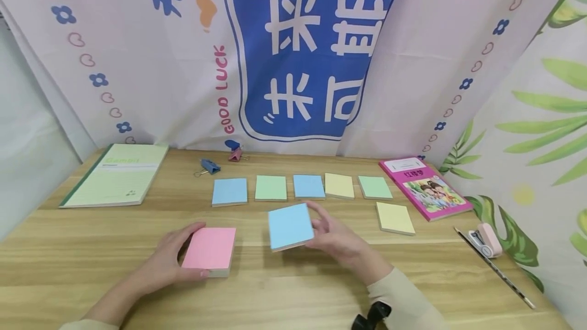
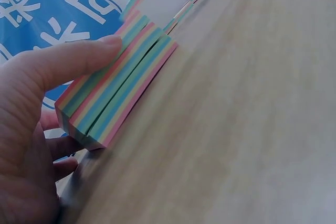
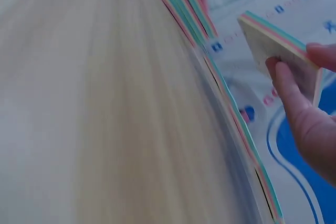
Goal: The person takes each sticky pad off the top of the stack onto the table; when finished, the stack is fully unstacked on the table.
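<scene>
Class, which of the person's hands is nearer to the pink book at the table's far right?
Right. The right hand, holding a blue-topped pad, lies left of the pink book; the left hand, on the pink-topped pad, is farther left.

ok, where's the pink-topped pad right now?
In the head view the pink-topped pad lies on the wooden table, front left, gripped by the left hand, beside the blue-topped pad in the right hand.

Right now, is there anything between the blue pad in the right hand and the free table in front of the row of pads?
Nothing visible. The right hand holds the blue pad above bare table; the row's blue pad lies farther back.
</scene>
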`<state>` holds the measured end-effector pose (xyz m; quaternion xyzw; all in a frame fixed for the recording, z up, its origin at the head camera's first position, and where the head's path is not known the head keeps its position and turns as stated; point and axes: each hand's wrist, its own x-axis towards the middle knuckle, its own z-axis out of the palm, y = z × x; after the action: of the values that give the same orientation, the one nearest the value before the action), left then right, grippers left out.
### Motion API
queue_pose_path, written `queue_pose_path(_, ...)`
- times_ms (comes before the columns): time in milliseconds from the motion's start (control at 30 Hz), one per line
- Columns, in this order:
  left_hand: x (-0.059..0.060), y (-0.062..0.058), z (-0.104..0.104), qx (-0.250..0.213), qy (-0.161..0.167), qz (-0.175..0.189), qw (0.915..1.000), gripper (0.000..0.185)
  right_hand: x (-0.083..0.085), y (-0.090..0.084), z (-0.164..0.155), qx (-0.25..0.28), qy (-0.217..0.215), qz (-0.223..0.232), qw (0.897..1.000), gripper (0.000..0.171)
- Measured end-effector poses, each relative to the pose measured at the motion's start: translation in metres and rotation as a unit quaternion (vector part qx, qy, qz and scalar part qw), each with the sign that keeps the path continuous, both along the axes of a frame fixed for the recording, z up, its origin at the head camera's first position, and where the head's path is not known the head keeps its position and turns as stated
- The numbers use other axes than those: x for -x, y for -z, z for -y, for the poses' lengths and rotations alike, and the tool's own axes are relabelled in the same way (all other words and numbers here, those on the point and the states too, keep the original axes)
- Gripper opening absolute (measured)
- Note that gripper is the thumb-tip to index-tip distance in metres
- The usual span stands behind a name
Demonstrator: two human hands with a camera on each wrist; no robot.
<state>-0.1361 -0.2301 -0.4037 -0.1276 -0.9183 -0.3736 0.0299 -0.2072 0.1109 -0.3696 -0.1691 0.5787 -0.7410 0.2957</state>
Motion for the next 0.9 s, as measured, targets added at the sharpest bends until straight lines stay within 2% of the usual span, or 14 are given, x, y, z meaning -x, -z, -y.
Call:
queue_pose_path(233,0.000,-0.002,-0.003,-0.003,-0.001,0.000,1.0000,0.088,0.018,0.011,-0.068,0.059,0.027,0.000,0.998,0.086)
queue_pose_path(400,-0.001,-0.003,-0.003,-0.005,-0.002,-0.002,1.0000,0.088,0.029,0.016,-0.100,0.058,0.089,0.024,0.994,0.088)
queue_pose_path(500,0.000,-0.003,-0.003,-0.009,0.000,0.001,1.0000,0.088,0.033,0.019,-0.110,0.055,0.118,0.044,0.991,0.088)
queue_pose_path(633,0.000,-0.003,-0.004,-0.012,0.000,0.006,0.9999,0.087,0.036,0.022,-0.117,0.051,0.130,0.061,0.988,0.088)
queue_pose_path(900,-0.001,-0.004,-0.003,-0.005,-0.003,0.006,1.0000,0.087,0.036,0.023,-0.118,-0.025,0.132,0.036,0.990,0.085)
